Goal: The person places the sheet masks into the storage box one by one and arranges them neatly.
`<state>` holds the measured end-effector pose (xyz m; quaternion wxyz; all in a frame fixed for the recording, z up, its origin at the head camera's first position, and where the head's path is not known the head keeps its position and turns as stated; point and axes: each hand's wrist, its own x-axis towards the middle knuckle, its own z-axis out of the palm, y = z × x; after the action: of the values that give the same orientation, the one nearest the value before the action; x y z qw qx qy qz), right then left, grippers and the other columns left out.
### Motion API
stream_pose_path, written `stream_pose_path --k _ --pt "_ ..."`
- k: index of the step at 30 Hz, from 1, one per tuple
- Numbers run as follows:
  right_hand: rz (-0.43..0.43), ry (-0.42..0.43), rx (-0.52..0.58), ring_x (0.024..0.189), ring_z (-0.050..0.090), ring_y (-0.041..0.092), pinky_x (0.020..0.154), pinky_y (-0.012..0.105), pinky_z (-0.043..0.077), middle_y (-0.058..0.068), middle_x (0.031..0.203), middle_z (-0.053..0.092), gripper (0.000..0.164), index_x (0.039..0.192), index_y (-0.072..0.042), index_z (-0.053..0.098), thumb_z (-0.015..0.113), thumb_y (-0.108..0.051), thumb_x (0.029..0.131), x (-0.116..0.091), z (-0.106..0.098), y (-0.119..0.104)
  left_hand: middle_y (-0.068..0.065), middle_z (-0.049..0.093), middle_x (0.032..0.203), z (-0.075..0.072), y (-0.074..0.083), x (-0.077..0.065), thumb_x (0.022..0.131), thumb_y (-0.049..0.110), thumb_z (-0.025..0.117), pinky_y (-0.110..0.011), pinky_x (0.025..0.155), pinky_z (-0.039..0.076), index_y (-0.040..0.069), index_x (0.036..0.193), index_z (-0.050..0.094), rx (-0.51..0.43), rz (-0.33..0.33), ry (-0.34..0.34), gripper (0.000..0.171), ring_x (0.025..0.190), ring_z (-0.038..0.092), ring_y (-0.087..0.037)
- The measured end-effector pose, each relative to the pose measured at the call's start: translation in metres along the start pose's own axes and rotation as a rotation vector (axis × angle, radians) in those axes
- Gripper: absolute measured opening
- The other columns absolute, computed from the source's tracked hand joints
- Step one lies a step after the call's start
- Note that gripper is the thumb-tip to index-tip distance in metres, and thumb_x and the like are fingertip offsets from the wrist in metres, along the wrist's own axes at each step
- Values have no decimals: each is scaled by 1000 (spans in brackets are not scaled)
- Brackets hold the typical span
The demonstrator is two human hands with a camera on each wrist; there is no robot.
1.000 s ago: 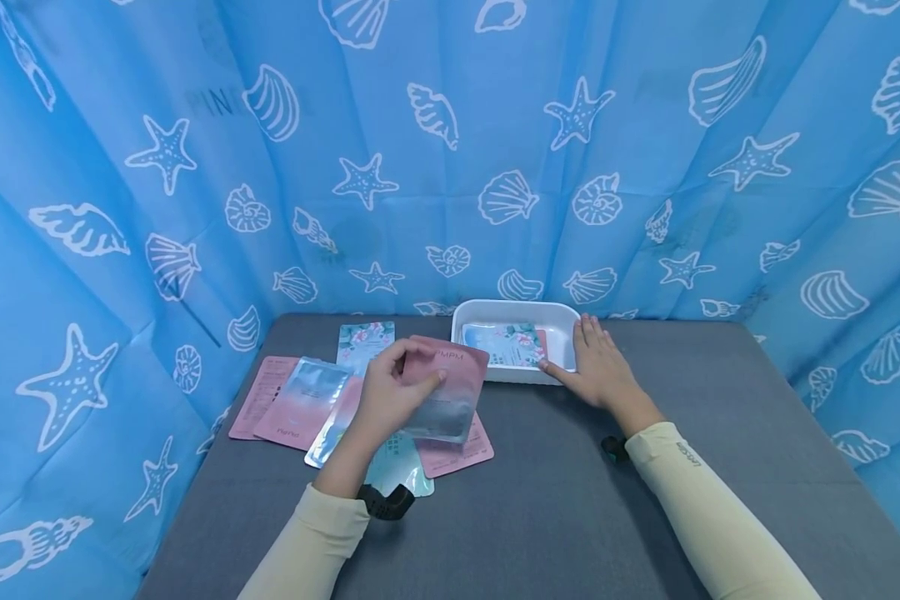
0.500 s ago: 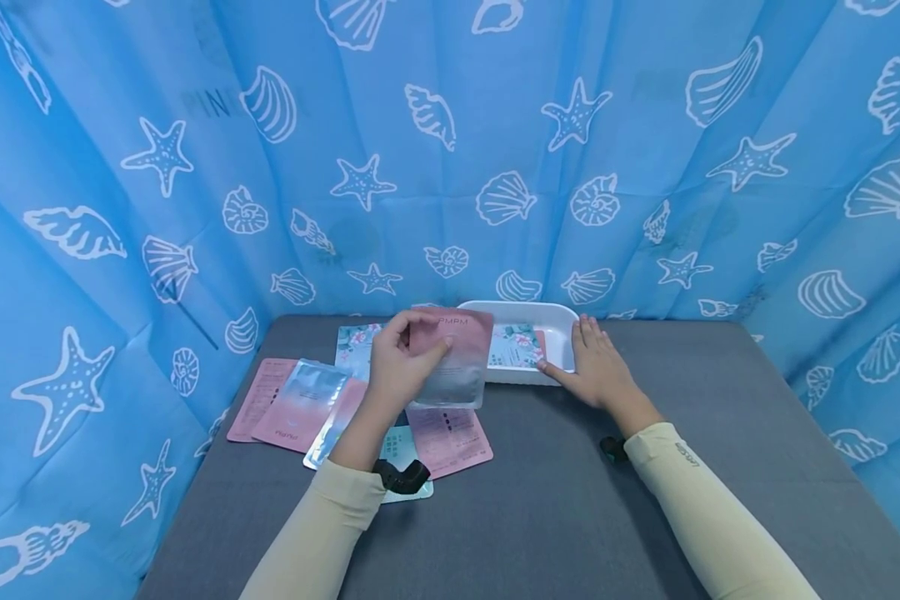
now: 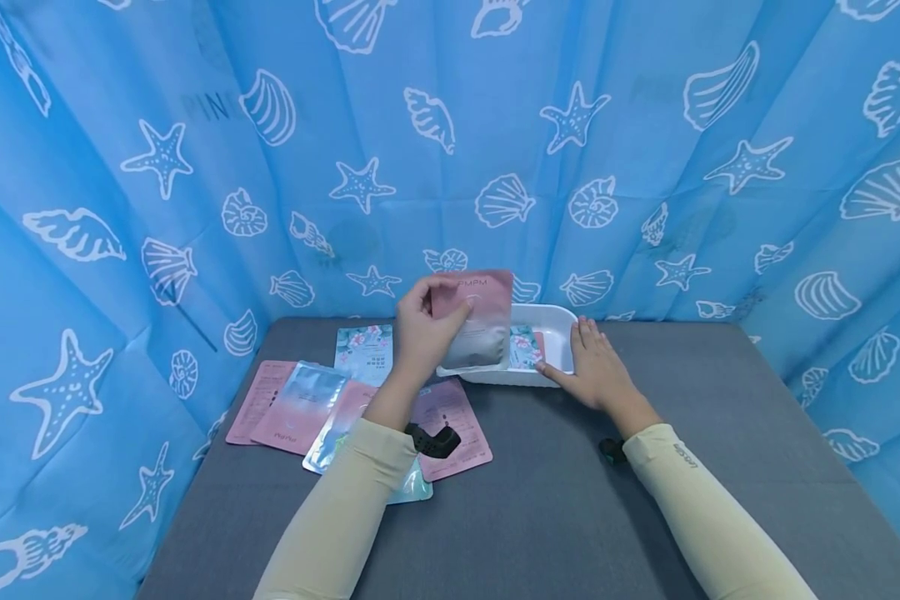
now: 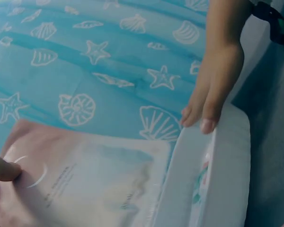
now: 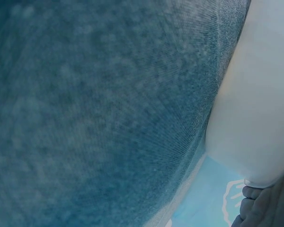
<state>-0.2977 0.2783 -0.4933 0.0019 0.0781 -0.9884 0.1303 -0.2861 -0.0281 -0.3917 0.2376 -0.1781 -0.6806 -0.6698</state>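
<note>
A pink-and-silver sheet mask packet point(image 3: 482, 321) is pinched near its left edge by my left hand point(image 3: 429, 329), thumb on its printed face. It is held up over the left part of a white plastic bin point(image 3: 562, 321), hiding that part in the head view. My right hand point(image 3: 600, 367) rests against the bin's right end, fingers straight, thumb at the front rim. Inside the bin lies a blue floral packet point(image 3: 523, 346), with a pink edge beside it. The left wrist view shows the held packet point(image 4: 85, 175) beside the bin wall point(image 4: 232, 165).
Several packets lie overlapping at the left: a pink one point(image 3: 258, 408), a pink-and-blue one point(image 3: 303, 408), a floral one point(image 3: 363, 346) and another pink one point(image 3: 453, 425). They rest on a grey tabletop point(image 3: 555, 500). A blue shell-print curtain point(image 3: 420, 225) hangs behind the bin.
My left hand has carried the pink-and-silver packet up and to the right, from above the loose packets to over the bin's left part. My right hand stays at the bin.
</note>
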Motion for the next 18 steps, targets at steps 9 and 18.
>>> stream_pose_path --k 9,18 --pt "-16 13 -3 165 2 46 132 62 8 28 176 3 121 166 9 9 42 -84 95 -1 -1 0 -29 69 107 23 -23 8 87 -4 83 -33 76 47 -12 105 66 -96 140 266 26 90 62 -41" --pt "-10 38 3 165 3 46 132 62 9 27 177 3 121 166 8 10 45 -84 95 -1 6 2 -28 65 109 28 -46 3 84 -10 80 -28 82 52 -14 105 62 -204 19 474 28 97 62 -29"
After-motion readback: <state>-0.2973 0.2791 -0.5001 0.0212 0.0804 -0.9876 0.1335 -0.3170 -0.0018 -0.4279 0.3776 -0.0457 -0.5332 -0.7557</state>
